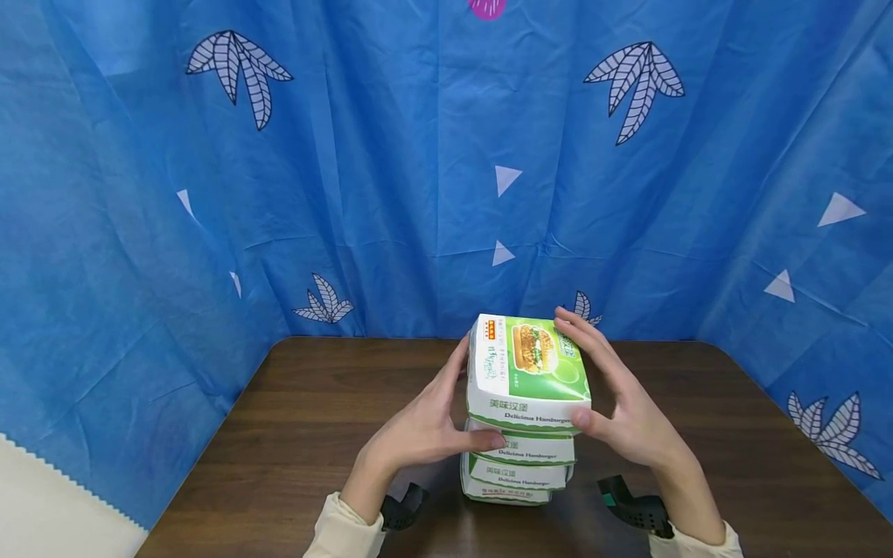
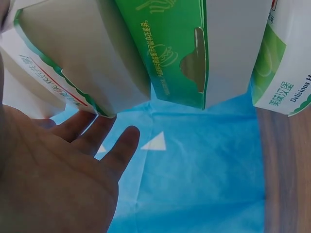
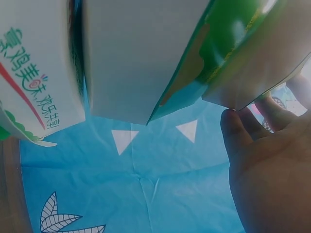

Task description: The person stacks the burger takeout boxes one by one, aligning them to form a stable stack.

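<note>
A stack of several white-and-green hamburger boxes stands upright in the head view. The top hamburger box (image 1: pixel 529 368), with a burger picture on its lid, sits slightly askew on the second box (image 1: pixel 540 448). At the stack's left side, my left hand (image 1: pixel 425 422) has its thumb across the second box's front and its fingers partly hidden behind the top box. My right hand (image 1: pixel 631 407) holds the top box's right side, thumb at the front corner and fingers along the far edge. Fingertips (image 2: pixel 104 127) touch a box's lower edge in the left wrist view; the right wrist view shows similar contact.
The stack rests near the front middle of a dark wooden table (image 1: pixel 307 403). A blue patterned curtain (image 1: pixel 391 194) hangs behind and along both sides. Black wrist straps (image 1: pixel 635 508) sit on both wrists, close to the lower boxes.
</note>
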`<state>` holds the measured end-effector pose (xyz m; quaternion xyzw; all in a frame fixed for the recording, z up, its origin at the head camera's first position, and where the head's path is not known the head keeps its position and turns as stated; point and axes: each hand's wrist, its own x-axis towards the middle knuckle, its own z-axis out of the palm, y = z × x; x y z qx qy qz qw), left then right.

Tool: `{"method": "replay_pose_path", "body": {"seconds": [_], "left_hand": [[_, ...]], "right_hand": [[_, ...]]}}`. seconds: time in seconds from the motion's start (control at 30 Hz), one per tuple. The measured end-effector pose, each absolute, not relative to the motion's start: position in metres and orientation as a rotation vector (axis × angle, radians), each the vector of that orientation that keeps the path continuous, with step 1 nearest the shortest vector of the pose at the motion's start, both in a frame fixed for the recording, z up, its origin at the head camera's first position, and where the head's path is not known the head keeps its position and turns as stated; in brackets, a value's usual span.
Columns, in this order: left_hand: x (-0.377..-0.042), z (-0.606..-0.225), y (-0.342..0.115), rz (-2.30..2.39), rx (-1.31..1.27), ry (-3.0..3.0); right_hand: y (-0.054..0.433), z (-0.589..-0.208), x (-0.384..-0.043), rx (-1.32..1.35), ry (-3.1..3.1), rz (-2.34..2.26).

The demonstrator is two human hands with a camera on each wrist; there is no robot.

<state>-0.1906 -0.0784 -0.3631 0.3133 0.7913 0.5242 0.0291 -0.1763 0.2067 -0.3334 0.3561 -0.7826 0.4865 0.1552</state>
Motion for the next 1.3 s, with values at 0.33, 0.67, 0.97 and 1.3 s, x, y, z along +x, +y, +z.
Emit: {"method": "replay_pose_path", "body": {"seconds": [0.33, 0.67, 0.97, 1.3], "left_hand": [[-0.1875, -0.3625, -0.08, 1.596, 0.876, 2.466], [-0.1875, -0.3627, -0.0815, 1.575, 0.9, 2.475], [-0.1877, -0.3625, -0.0817, 1.566, 0.944, 2.469], [-0.1884, -0.3626, -0.0813, 1.576, 0.952, 2.456]], "right_hand": [[0.2089, -0.3345, -0.1765, 1.036, -2.212, 1.387], [0.2102, -0.3339, -0.1764, 1.064, -2.19, 1.388], [0.2082, -0.3311, -0.1733, 1.095, -2.174, 1.389], [0.2107, -0.3325, -0.175, 1.092, -2.191, 1.392]]}}
